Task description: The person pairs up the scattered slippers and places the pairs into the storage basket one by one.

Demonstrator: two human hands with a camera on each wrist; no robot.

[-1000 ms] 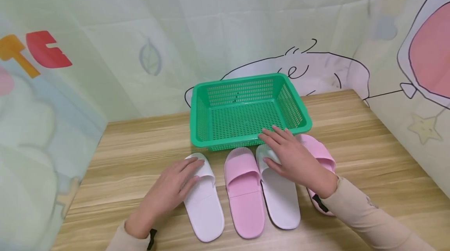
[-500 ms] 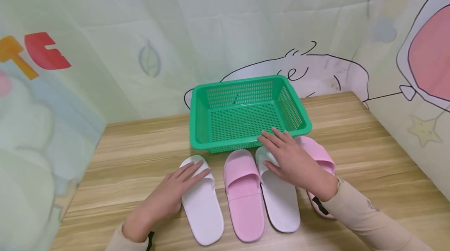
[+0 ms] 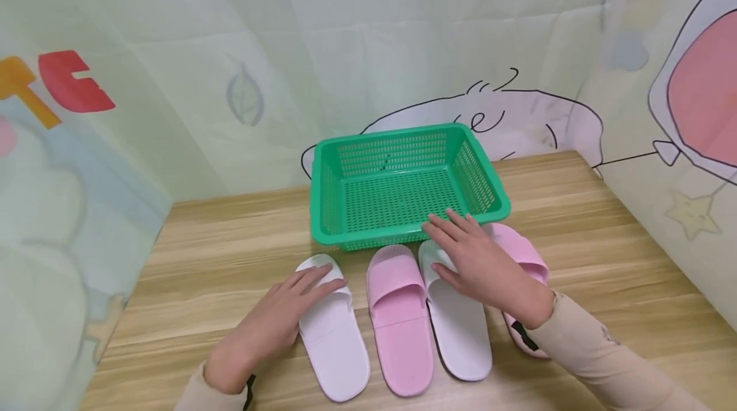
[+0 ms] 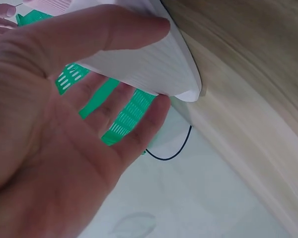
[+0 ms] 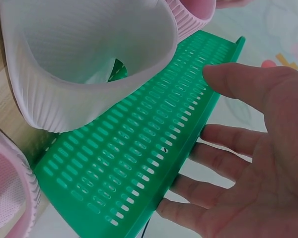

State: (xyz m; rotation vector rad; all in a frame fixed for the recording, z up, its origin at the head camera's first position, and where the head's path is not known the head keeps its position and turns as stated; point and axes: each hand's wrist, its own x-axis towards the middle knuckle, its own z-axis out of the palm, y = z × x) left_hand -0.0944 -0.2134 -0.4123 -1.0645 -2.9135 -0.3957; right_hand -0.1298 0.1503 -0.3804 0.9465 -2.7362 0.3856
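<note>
Over the strap of the leftmost white slipper (image 3: 336,353) lies my left hand (image 3: 279,315), fingers fairly straight and fingertips at the toe end. Its palm and extended thumb show close to the white strap (image 4: 134,62) in the left wrist view. My right hand (image 3: 478,260) hovers above the other white slipper (image 3: 460,328), partly covering its strap. The right fingertips reach the front rim of a green plastic basket (image 3: 403,196), and the right wrist view shows that hand's fingers (image 5: 223,158) spread out along the rim.
Between the white slippers lies a pink slipper (image 3: 403,340). Another pink slipper (image 3: 524,251) is at the right, partly hidden by my right forearm. The wooden tabletop (image 3: 230,232) ends at printed curtains (image 3: 173,78) at the back and sides.
My left fingers have moved slightly right across the white slipper's strap, and that slipper's toe has shifted a little left. The right hand and the basket stay about where they were.
</note>
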